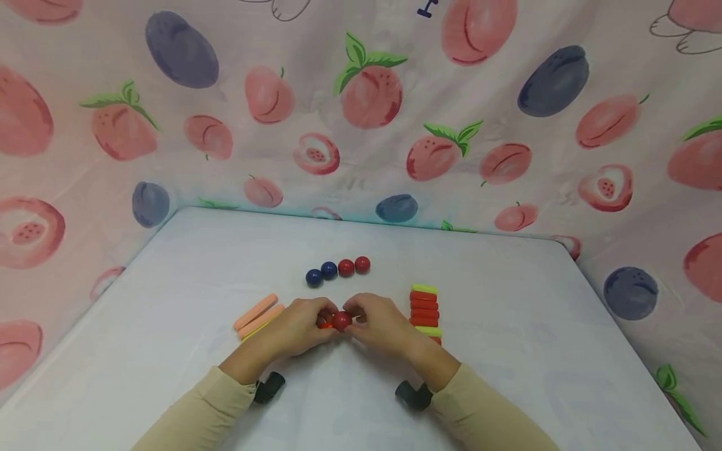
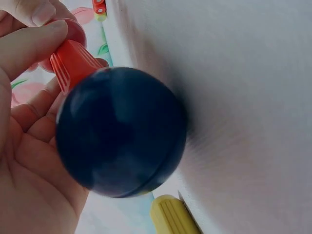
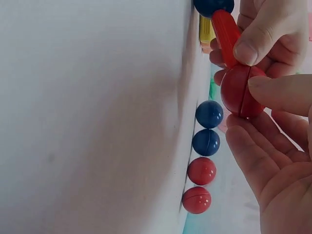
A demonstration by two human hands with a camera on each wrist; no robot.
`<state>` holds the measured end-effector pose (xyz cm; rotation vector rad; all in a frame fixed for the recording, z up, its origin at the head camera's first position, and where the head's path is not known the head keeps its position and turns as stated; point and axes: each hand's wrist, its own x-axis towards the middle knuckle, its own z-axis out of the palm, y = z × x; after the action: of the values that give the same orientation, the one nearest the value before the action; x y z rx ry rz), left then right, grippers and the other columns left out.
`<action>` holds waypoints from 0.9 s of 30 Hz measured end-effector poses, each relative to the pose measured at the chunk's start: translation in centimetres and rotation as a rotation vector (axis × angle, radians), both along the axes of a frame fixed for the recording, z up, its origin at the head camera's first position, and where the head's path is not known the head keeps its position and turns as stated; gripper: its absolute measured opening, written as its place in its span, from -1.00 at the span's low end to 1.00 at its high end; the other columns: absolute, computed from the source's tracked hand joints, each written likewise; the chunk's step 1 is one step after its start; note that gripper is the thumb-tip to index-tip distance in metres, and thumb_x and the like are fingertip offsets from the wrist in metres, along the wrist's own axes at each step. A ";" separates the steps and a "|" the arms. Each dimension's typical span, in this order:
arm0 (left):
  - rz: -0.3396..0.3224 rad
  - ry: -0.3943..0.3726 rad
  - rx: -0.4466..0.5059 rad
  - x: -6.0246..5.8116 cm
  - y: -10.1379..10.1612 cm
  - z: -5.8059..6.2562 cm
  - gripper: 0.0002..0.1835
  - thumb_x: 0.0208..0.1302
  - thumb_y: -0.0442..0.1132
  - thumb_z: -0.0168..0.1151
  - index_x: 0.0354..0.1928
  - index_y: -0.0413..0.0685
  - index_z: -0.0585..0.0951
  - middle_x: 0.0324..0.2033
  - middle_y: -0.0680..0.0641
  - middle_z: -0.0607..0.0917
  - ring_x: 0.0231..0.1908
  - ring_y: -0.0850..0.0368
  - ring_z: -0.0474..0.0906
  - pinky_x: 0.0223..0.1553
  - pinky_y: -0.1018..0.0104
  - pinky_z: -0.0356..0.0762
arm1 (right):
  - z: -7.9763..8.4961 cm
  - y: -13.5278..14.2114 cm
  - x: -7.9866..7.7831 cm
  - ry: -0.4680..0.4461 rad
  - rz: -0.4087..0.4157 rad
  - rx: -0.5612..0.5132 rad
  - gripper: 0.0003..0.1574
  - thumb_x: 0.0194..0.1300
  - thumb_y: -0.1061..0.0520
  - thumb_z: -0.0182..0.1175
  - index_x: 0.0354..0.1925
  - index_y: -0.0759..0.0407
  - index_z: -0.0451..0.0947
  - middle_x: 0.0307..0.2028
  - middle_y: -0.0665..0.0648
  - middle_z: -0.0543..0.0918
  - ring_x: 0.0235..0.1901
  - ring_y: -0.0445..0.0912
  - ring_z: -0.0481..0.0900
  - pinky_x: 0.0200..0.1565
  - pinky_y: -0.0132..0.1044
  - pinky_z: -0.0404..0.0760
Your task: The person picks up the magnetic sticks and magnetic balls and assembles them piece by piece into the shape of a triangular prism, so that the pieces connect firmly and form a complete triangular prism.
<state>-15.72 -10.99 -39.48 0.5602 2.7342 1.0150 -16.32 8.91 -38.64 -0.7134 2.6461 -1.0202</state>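
Note:
Both hands meet over the middle of the white table. My left hand [image 1: 304, 326] grips a short red ribbed stick [image 3: 225, 38] between thumb and fingers. A dark blue ball [image 2: 122, 131] sits on one end of that stick, nearest the left wrist camera. At the stick's other end is a glossy red ball [image 3: 241, 91] with a seam. My right hand [image 1: 383, 322] pinches this red ball, thumb on one side and fingers on the other. The red ball touches the stick; whether it is fixed on it, I cannot tell. The blue ball is hidden in the head view.
Beyond the hands, two blue balls [image 1: 329, 270] and two red balls [image 1: 346, 267] stand in a row. Red and yellow sticks [image 1: 424, 304] lie stacked at the right. Orange sticks [image 1: 256, 312] and a yellow one lie by the left forearm. A fruit-print cloth [image 1: 338, 150] hangs behind.

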 end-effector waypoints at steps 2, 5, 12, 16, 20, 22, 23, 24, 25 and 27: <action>0.000 0.000 0.002 0.0 -0.1 0.0 -0.71 0.19 -0.26 0.47 -0.08 -0.13 0.65 -0.35 0.08 0.64 -0.32 0.20 0.55 -0.22 0.31 0.60 | 0.0 0.2 0.0 -0.008 -0.008 0.013 -0.54 0.30 0.17 0.36 0.15 0.18 0.56 -0.01 0.05 0.64 0.02 -0.02 0.61 0.02 -0.18 0.65; 0.004 -0.007 -0.004 0.0 -0.3 -0.1 -0.71 0.19 -0.25 0.47 -0.06 -0.12 0.65 -0.33 0.07 0.65 -0.29 0.18 0.56 -0.19 0.28 0.61 | 0.3 0.8 -0.1 -0.018 -0.026 0.062 -0.51 0.32 0.13 0.35 0.19 0.12 0.54 0.05 0.05 0.62 0.08 -0.02 0.58 0.05 -0.13 0.63; 0.011 -0.039 -0.025 0.0 -0.8 -0.1 -0.57 0.22 -0.30 0.41 0.15 -0.08 0.62 -0.26 0.07 0.68 -0.30 0.22 0.54 -0.23 0.32 0.58 | 0.8 3.7 -1.1 -0.023 -0.104 0.144 -0.52 0.34 0.06 0.32 0.20 0.05 0.54 0.08 0.04 0.59 0.09 -0.04 0.53 0.07 -0.09 0.60; -0.012 -0.041 -0.029 0.1 -1.1 -0.1 -0.52 0.23 -0.32 0.39 0.21 -0.06 0.60 -0.22 0.04 0.70 -0.29 0.20 0.54 -0.25 0.31 0.57 | 0.9 5.3 -1.5 -0.018 -0.132 0.161 -0.58 0.34 0.09 0.31 0.15 0.10 0.57 0.05 0.04 0.62 0.06 -0.05 0.55 0.08 -0.08 0.59; -0.017 -0.041 -0.028 0.2 -1.2 -0.1 -0.57 0.23 -0.33 0.39 0.16 -0.07 0.62 -0.21 0.01 0.70 -0.26 0.18 0.56 -0.23 0.29 0.57 | 0.7 6.8 -1.2 -0.032 -0.141 0.177 -0.62 0.32 0.13 0.33 0.09 0.13 0.61 -0.10 0.01 0.63 -0.09 -0.08 0.56 0.00 -0.14 0.62; -0.015 -0.045 -0.027 0.2 -1.3 0.0 -0.58 0.22 -0.34 0.39 0.15 -0.07 0.62 -0.21 0.01 0.70 -0.26 0.18 0.56 -0.22 0.29 0.58 | 0.5 7.4 -1.0 -0.022 -0.128 0.180 -0.64 0.31 0.16 0.35 0.07 0.15 0.62 -0.18 -0.02 0.61 -0.17 -0.10 0.54 -0.06 -0.18 0.63; -0.011 -0.048 -0.025 0.2 -1.3 0.0 -0.58 0.22 -0.34 0.39 0.14 -0.07 0.62 -0.21 0.00 0.70 -0.26 0.18 0.56 -0.22 0.28 0.58 | 0.5 7.7 -0.9 -0.015 -0.121 0.184 -0.64 0.30 0.16 0.36 0.06 0.15 0.62 -0.21 -0.03 0.61 -0.20 -0.11 0.52 -0.08 -0.19 0.62; -0.010 -0.047 -0.023 0.2 -1.4 0.0 -0.58 0.21 -0.35 0.39 0.13 -0.08 0.62 -0.22 0.00 0.70 -0.26 0.17 0.56 -0.23 0.28 0.58 | 0.4 7.9 -0.7 -0.009 -0.118 0.189 -0.64 0.29 0.16 0.37 0.05 0.15 0.63 -0.22 -0.04 0.60 -0.21 -0.12 0.51 -0.08 -0.20 0.62; -0.008 -0.052 -0.020 0.2 -1.4 0.0 -0.58 0.21 -0.35 0.38 0.13 -0.08 0.62 -0.22 0.00 0.70 -0.26 0.17 0.56 -0.22 0.28 0.58 | 0.4 8.1 -0.5 -0.008 -0.119 0.192 -0.64 0.28 0.16 0.38 0.05 0.15 0.63 -0.23 -0.05 0.60 -0.21 -0.12 0.52 -0.08 -0.19 0.62; -0.005 -0.059 -0.012 0.2 -1.5 0.1 -0.59 0.22 -0.36 0.37 0.14 -0.08 0.62 -0.21 0.00 0.69 -0.26 0.17 0.56 -0.22 0.28 0.59 | 0.4 8.5 0.0 -0.012 -0.128 0.200 -0.64 0.26 0.15 0.39 0.03 0.13 0.63 -0.19 -0.07 0.62 -0.16 -0.12 0.53 -0.03 -0.17 0.63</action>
<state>-15.55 -12.44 -39.40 0.5262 2.6845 0.9966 -16.35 17.44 -38.25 -0.4999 2.7622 -0.7706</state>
